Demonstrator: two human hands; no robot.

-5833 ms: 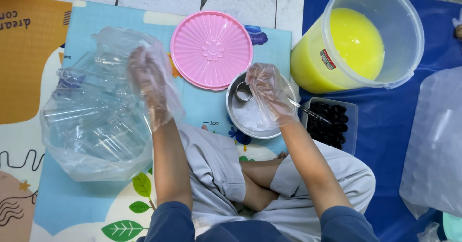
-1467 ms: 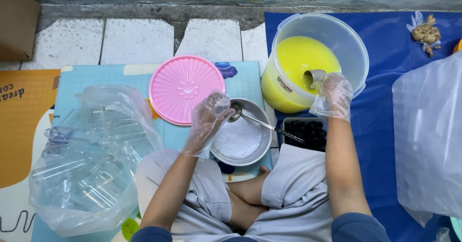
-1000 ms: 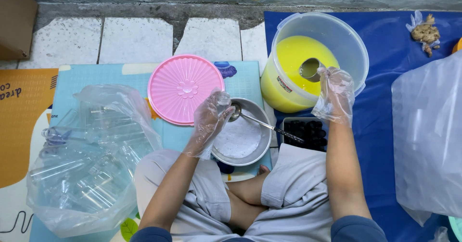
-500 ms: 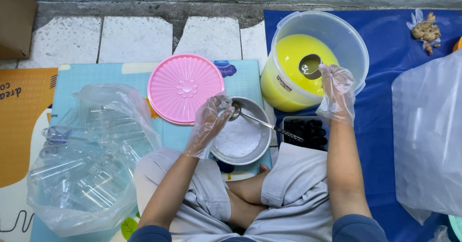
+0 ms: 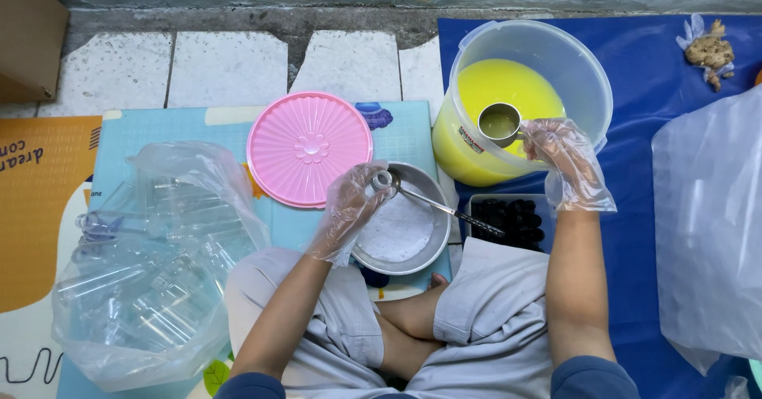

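Small metal ladle [image 5: 498, 123] over yellow liquid, small clear bottle [image 5: 382, 182] over metal bowl

Ladle: round steel cup, level and filled with yellowish liquid, held inside the big clear tub [image 5: 591, 90], just above the bright yellow liquid [image 5: 508, 86], handle hidden in the gloved right hand [image 5: 565, 161]. Bottle: tiny, transparent, pinched in gloved left hand [image 5: 348, 209], open mouth facing the camera, at the rim of the shallow metal bowl [image 5: 432, 248].

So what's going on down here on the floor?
A person sits cross-legged in clear plastic gloves. The right hand holds a small metal ladle over the clear plastic bucket of yellow liquid. The left hand holds a small clear bottle above the round metal bowl. A pink round lid lies beside.
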